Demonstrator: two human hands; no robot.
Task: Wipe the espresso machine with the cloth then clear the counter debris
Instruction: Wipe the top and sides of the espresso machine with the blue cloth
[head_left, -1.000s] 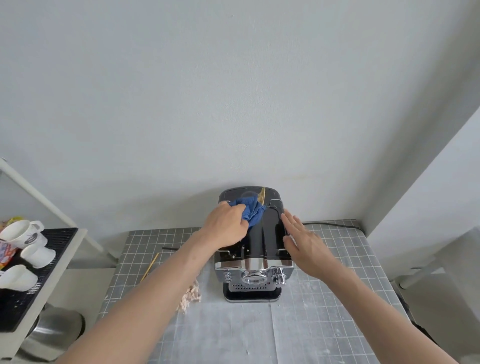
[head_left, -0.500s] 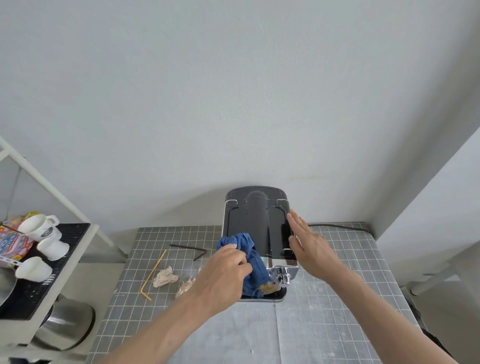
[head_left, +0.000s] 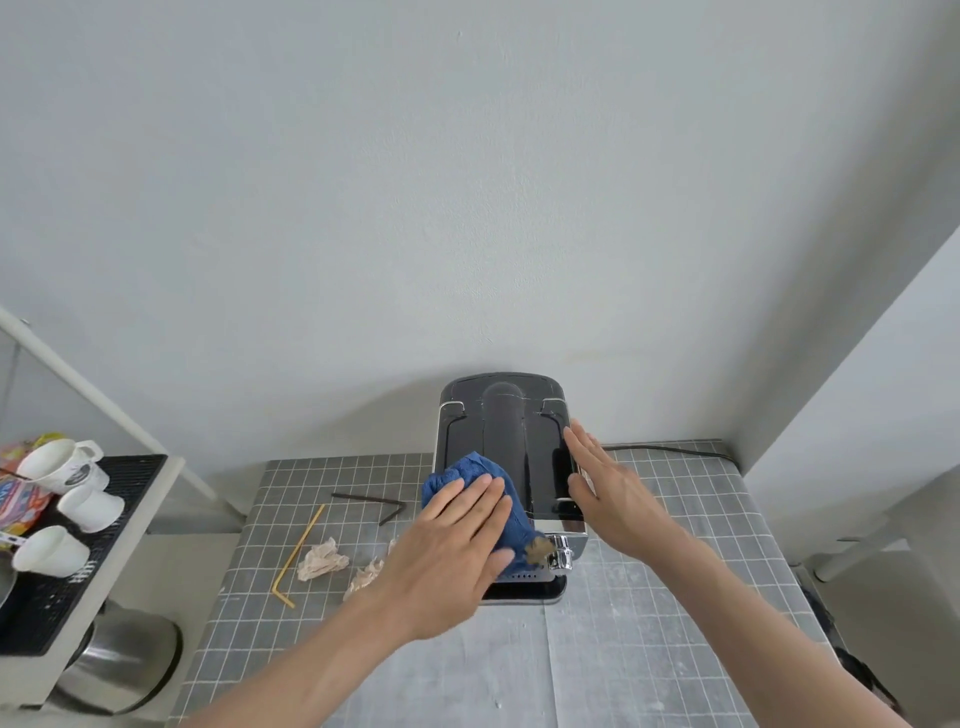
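A black and chrome espresso machine stands at the back of the grey tiled counter. My left hand presses a blue cloth flat against the machine's front left corner, fingers spread over it. My right hand lies flat and open against the machine's right side. A small brown scrap sits at the cloth's lower edge by the chrome knob. Left of the machine lie two crumpled paper wads, a yellow straw and a dark bent straw.
A shelf at the left holds a black drip mat with three white cups. Below it stands a steel bin. A black power cord runs along the counter's back right. Walls close in behind and on the right.
My left hand drew the cloth from the machine's top rear down to its front left corner, then flattened over it. The right hand stayed on the machine's right side.
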